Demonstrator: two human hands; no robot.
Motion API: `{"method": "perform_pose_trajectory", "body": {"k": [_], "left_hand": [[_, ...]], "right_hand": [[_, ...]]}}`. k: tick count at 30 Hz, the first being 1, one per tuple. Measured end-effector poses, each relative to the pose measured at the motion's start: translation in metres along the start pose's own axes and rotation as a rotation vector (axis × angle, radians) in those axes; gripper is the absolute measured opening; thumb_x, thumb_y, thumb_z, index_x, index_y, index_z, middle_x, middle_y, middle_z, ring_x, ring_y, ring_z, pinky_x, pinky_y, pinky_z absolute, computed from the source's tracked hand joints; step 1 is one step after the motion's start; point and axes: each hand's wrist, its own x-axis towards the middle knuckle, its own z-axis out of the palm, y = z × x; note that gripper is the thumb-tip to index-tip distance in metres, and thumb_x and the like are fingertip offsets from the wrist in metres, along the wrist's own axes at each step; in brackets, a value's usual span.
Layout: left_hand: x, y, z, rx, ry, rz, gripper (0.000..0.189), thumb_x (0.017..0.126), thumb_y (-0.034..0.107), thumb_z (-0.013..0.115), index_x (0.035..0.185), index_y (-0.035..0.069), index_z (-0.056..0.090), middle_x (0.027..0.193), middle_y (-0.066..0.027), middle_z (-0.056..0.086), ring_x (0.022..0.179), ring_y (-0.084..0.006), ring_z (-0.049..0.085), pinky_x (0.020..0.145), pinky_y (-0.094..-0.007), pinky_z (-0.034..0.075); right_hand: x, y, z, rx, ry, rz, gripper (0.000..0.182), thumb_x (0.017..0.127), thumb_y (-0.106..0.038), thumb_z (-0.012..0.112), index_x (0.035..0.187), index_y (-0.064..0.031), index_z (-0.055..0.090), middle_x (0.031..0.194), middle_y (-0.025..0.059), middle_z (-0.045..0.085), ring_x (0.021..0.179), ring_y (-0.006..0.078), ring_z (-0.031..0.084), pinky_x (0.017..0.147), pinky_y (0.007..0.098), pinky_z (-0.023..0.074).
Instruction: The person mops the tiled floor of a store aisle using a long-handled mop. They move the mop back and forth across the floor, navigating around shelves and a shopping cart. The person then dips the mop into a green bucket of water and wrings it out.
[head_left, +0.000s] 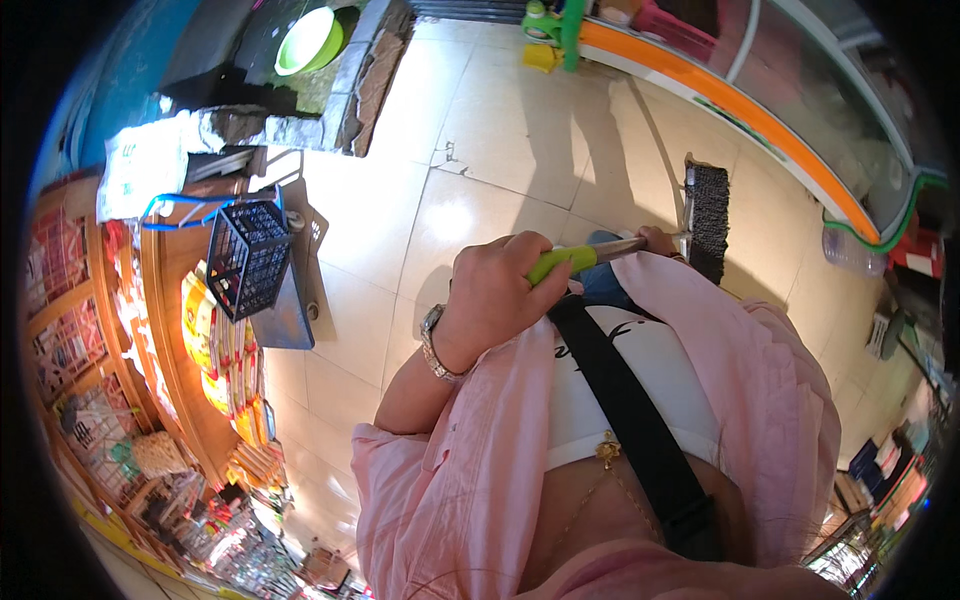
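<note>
My left hand (499, 289), with a watch on its wrist, is closed around the light green grip (564, 262) at the top of a metal pole (621, 247). Lower on the same pole, my right hand (658, 241) is wrapped around it, partly hidden by the pink sleeve. Beyond my right hand, a mop head (706, 223) with dark, shaggy pile rests on the tiled floor (480, 195). My forearm and clothing cover part of the floor below my hands.
To the left, a black plastic basket (251, 259) sits on a cart with a blue handle (169, 201), beside wooden shelves (169, 300) of packaged goods. A low basin ledge (367, 82) holds a green bowl (309, 41). An orange-trimmed display case (720, 97) stands at upper right.
</note>
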Motion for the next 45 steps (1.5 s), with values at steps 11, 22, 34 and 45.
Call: {"method": "perform_pose_trajectory", "body": {"k": [11,22,34,45], "left_hand": [[0.029,-0.119,-0.095,-0.214,0.308,-0.111,0.022,0.070,0.020,0.073,0.080,0.002,0.063,0.057,-0.0093,0.058,0.048,-0.0187,0.057,0.047,-0.0252,0.045],[0.137,-0.234,-0.231,-0.056,0.203,-0.078,0.017,0.075,0.014,0.070,0.083,0.001,0.063,0.062,-0.0068,0.061,0.054,-0.0101,0.058,0.048,-0.0207,0.043],[0.211,-0.356,-0.384,0.049,0.375,0.026,0.016,0.078,0.016,0.066,0.071,0.004,0.060,0.053,-0.0079,0.055,0.046,-0.0188,0.056,0.043,-0.0262,0.041],[0.313,-0.436,-0.496,-0.958,0.619,0.124,0.047,0.095,0.031,0.040,0.057,0.003,0.044,0.051,-0.0104,0.050,0.048,-0.0182,0.050,0.051,-0.0332,0.047]], "right_hand": [[0.137,-0.099,0.056,0.000,-0.028,-0.113,0.020,0.073,-0.028,0.058,0.079,-0.0088,0.059,0.081,0.0128,0.063,0.080,0.0314,0.060,0.068,0.0426,0.0459],[0.275,-0.202,0.073,0.193,0.044,-0.064,0.027,0.071,-0.031,0.063,0.078,-0.0048,0.059,0.076,0.0179,0.062,0.076,0.0339,0.061,0.065,0.0405,0.0468],[0.385,-0.448,0.003,0.370,0.016,-0.096,0.030,0.064,-0.032,0.073,0.070,-0.0062,0.058,0.066,0.0112,0.059,0.062,0.0250,0.058,0.056,0.0352,0.0444],[0.543,-0.612,0.046,0.772,0.240,-0.008,0.031,0.070,-0.032,0.071,0.076,-0.0037,0.060,0.074,0.0154,0.062,0.073,0.0278,0.061,0.065,0.0352,0.0460]]}}
